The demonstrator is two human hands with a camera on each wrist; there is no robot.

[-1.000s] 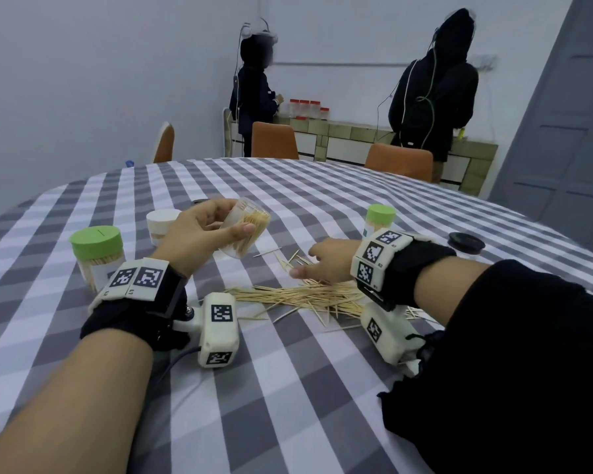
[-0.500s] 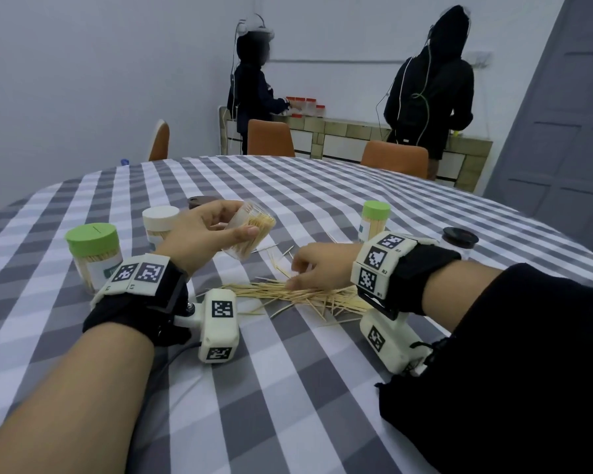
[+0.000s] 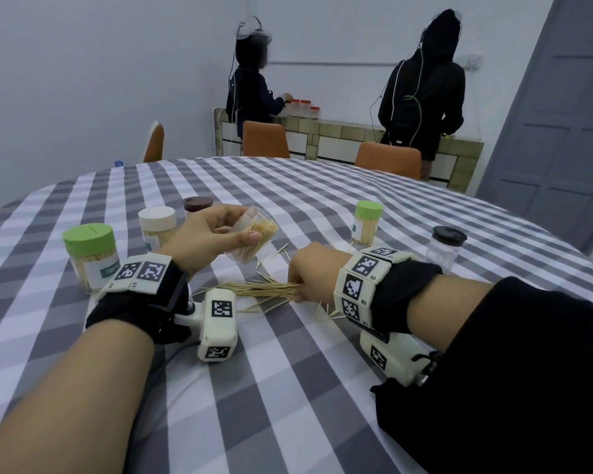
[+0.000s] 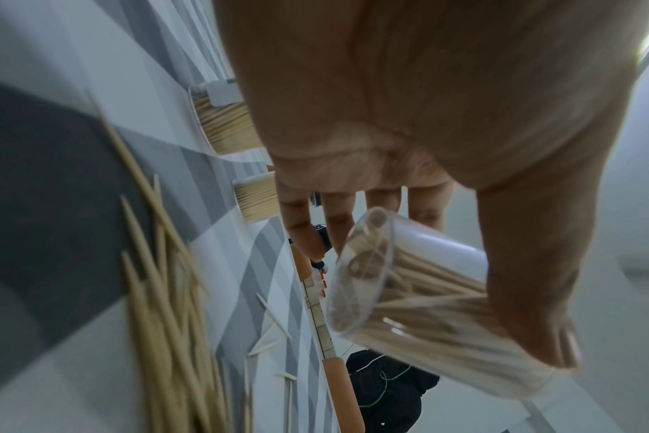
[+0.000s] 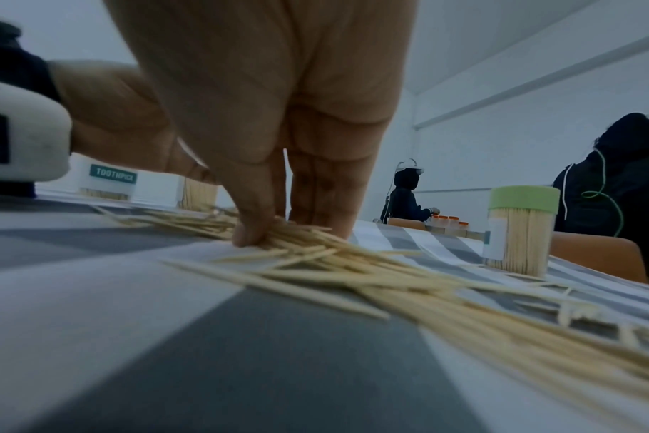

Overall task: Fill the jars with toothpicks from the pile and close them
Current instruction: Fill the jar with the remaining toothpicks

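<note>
My left hand [image 3: 245, 224] holds a clear, lidless jar [image 3: 261, 230] tilted above the table, its mouth turned to the right and partly full of toothpicks. In the left wrist view my thumb lies along the jar [image 4: 408, 293] and the fingers are behind it. A loose pile of toothpicks [image 3: 254, 289] lies on the checked cloth below the jar. My right hand [image 3: 297, 289] is down on the right end of the pile. Its thumb and fingertips [image 5: 249, 237] pinch a bundle of toothpicks [image 5: 315, 246] against the cloth.
A green-lidded jar [image 3: 89, 254], a white-lidded jar [image 3: 157, 224] and a brown-lidded one [image 3: 198, 204] stand at the left. Another green-lidded jar [image 3: 367, 224] and an empty black-lidded jar [image 3: 444, 248] stand at the right. Two people stand at a back counter beyond orange chairs.
My right hand has slid nearer over the pile and drawn its fingers in around a bundle of toothpicks. The left hand keeps the jar tilted in about the same place.
</note>
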